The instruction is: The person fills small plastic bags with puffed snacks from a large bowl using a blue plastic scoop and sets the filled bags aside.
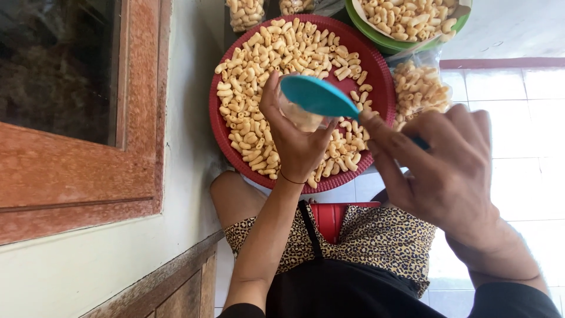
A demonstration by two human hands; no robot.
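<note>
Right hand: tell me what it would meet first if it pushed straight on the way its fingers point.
The right hand holds a teal spoon pointing at the left hand, which grips a small clear bag. That bag's mouth likely comes first, though depth is unclear.

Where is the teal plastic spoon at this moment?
In the head view, the teal plastic spoon is centre frame, held by the right hand, its bowl over the small clear bag in the left hand, above the round red tray.

The left hand [294, 138] is curled with fingers closed; the right hand [447, 165] pinches, knuckles facing up.
</note>
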